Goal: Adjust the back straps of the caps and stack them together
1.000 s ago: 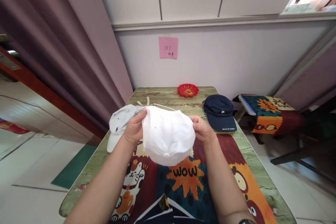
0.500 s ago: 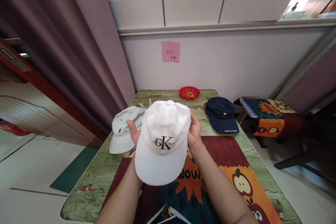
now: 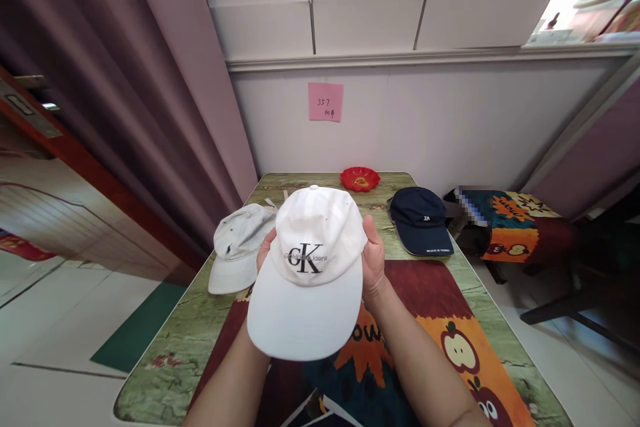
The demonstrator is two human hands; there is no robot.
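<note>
A white baseball cap [image 3: 320, 240] with a black "CK" logo is held up over the table, its brim toward me and tilted down. My left hand [image 3: 265, 248] grips its left side, with most of the fingers hidden behind the crown. On the other side, my right hand [image 3: 373, 260] holds the cap's edge, thumb up and the other fingers mostly hidden. A light grey cap [image 3: 243, 233] with a small dark emblem lies on the table just left of my left hand. To the right of my right hand rests a navy cap [image 3: 421, 220].
A red scalloped dish [image 3: 360, 179] sits at the back of the green wood-patterned table [image 3: 175, 347]. Below my arms lies a colourful cloth [image 3: 460, 327]. Printed paper or a booklet [image 3: 320, 413] is at the near edge. A pink note [image 3: 325, 102] sticks to the wall.
The white cap has turned a little, its brim swinging left. My left thumb, raised beside the cap before, has closed in against its side. The other caps have stayed put.
</note>
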